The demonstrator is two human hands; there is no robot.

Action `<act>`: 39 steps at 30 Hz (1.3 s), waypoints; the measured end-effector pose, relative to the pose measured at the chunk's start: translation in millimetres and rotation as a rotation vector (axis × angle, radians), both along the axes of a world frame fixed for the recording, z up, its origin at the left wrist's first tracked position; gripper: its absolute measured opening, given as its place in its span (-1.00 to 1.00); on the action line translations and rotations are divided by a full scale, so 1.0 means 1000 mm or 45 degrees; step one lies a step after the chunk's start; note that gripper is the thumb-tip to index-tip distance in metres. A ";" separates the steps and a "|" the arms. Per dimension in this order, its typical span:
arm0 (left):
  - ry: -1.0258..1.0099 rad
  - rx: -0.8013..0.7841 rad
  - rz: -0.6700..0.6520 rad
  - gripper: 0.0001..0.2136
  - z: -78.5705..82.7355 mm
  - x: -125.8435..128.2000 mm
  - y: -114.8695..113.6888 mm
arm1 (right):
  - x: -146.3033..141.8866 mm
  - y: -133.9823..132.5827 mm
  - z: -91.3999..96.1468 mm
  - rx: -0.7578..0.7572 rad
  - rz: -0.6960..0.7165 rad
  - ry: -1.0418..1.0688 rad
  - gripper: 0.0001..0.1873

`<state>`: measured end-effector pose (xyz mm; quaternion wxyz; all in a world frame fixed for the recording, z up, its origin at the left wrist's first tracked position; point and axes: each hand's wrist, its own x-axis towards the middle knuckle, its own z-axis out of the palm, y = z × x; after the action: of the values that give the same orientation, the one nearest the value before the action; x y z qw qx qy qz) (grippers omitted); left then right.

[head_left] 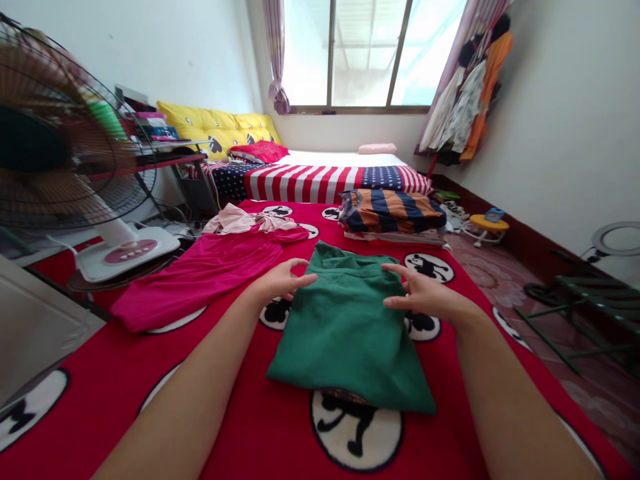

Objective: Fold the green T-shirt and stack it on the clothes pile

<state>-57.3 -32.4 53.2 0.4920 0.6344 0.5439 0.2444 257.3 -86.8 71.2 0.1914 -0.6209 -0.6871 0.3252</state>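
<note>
A green garment (350,333) lies folded flat on the red patterned blanket (240,413) in front of me, its narrower folded end away from me. At its upper left edge is my left hand (284,280), fingers apart, thumb and forefinger over the cloth's border. My right hand (423,292) is at the opposite edge, also with fingers spread and their tips over the cloth. Neither hand grips the fabric; whether the fingertips touch it I cannot tell. To the left lies a bright pink garment (210,267), with a pale pink cloth (245,220) at its far end.
A stack of folded clothes (393,212), orange and navy striped on top, sits beyond my right hand. On the left stands a fan (65,147) on a white base. A striped bed (310,183) is behind; a green folding chair (590,307) stands right.
</note>
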 end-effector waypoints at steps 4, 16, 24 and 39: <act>0.003 0.055 -0.340 -0.21 -0.001 -0.006 -0.002 | -0.001 -0.001 -0.002 -0.036 0.177 0.035 -0.39; -0.118 0.979 0.039 -0.43 -0.006 0.045 0.023 | -0.003 0.026 -0.024 0.688 -0.390 0.330 -0.38; -0.109 0.476 0.176 -0.30 -0.042 0.025 0.034 | 0.006 0.033 -0.052 0.563 -0.519 -0.191 -0.49; -0.471 0.322 0.277 -0.68 -0.039 0.038 0.034 | -0.003 0.040 -0.072 0.706 -0.478 -0.076 -0.63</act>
<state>-19.7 1.8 14.2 0.4708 0.5731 0.4746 0.4739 254.2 -46.9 -0.8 0.3893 -0.6701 -0.6285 0.0669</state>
